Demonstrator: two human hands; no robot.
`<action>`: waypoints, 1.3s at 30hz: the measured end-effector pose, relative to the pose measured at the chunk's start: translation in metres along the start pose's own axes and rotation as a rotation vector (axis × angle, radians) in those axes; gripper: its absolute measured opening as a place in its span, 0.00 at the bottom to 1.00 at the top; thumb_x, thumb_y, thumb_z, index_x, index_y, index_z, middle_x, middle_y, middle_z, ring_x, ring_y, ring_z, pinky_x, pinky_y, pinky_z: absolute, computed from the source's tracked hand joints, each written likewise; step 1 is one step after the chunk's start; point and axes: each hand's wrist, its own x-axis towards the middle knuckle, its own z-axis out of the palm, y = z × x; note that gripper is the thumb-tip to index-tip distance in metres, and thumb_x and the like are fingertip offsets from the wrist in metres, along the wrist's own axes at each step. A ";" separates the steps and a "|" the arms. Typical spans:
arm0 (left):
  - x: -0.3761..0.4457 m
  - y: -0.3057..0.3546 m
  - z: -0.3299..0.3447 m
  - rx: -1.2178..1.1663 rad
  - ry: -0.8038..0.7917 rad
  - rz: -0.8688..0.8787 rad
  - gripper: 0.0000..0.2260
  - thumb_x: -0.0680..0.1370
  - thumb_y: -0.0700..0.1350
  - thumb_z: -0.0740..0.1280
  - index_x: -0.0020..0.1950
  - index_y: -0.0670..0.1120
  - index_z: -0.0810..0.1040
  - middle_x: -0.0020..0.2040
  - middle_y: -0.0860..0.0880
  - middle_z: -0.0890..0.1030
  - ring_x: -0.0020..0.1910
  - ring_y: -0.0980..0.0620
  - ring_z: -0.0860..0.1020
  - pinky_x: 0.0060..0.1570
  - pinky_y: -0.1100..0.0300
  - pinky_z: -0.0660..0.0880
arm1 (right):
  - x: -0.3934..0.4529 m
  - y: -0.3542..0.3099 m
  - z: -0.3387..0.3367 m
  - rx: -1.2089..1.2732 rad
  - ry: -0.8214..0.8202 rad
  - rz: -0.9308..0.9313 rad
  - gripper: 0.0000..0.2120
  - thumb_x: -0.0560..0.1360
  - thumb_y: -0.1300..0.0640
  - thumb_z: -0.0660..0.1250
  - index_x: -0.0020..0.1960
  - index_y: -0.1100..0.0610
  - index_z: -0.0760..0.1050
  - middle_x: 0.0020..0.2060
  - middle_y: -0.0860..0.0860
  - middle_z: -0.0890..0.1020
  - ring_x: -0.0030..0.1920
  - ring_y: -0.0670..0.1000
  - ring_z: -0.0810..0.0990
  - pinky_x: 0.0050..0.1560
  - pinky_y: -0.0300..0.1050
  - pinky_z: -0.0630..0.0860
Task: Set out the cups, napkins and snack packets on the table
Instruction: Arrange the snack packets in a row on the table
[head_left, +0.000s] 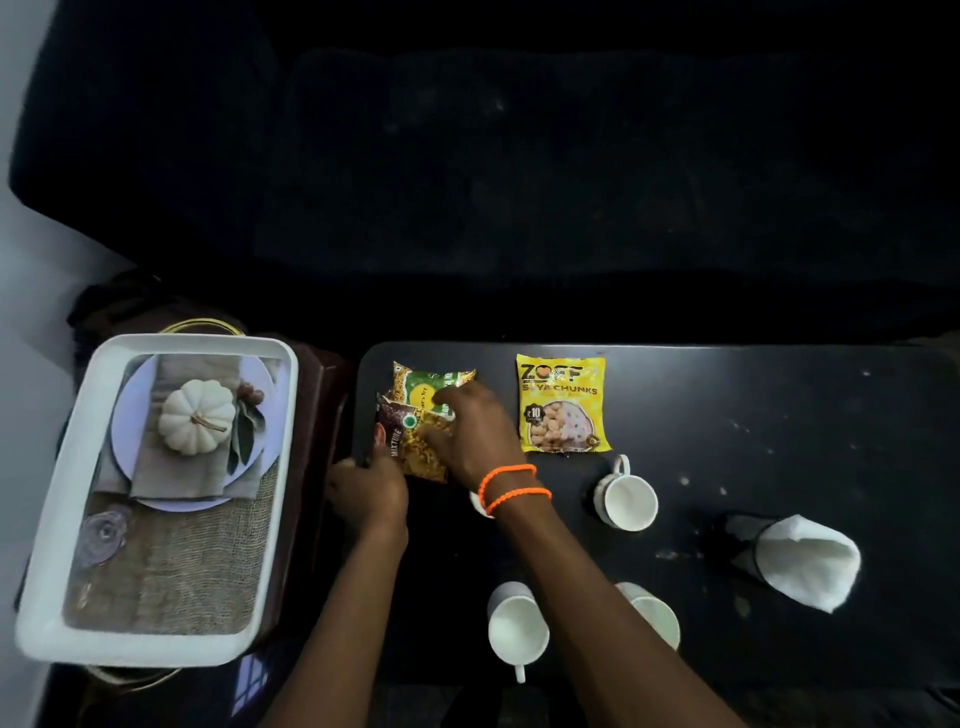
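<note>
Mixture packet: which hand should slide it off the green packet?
Left, probably. The left hand already grips the mixture packet at its near corner, while the right hand lies across both, pinning the green packet.

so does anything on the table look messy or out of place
Yes. The two snack packets under the hands overlap, the mixture packet lying askew over the green one. Pale specks dot the black table to the right.
</note>
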 end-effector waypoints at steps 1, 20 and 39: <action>0.000 -0.004 -0.001 -0.120 -0.070 -0.157 0.23 0.82 0.53 0.66 0.71 0.38 0.75 0.70 0.36 0.77 0.61 0.34 0.79 0.59 0.44 0.78 | 0.004 -0.007 0.008 -0.070 -0.063 -0.026 0.21 0.75 0.53 0.73 0.65 0.59 0.78 0.59 0.60 0.80 0.61 0.61 0.78 0.61 0.54 0.78; -0.056 0.047 0.021 -0.531 -0.560 0.259 0.11 0.81 0.48 0.71 0.63 0.50 0.79 0.52 0.48 0.88 0.47 0.52 0.87 0.45 0.51 0.85 | -0.017 0.025 -0.079 0.639 0.071 0.174 0.16 0.66 0.53 0.83 0.47 0.55 0.80 0.42 0.48 0.85 0.44 0.49 0.83 0.46 0.48 0.82; -0.149 0.058 0.238 0.585 -0.719 1.001 0.23 0.81 0.44 0.70 0.76 0.48 0.72 0.71 0.40 0.75 0.70 0.40 0.74 0.68 0.52 0.71 | -0.052 0.261 -0.157 0.311 0.404 0.587 0.39 0.66 0.54 0.84 0.73 0.52 0.72 0.66 0.61 0.77 0.64 0.61 0.79 0.64 0.55 0.78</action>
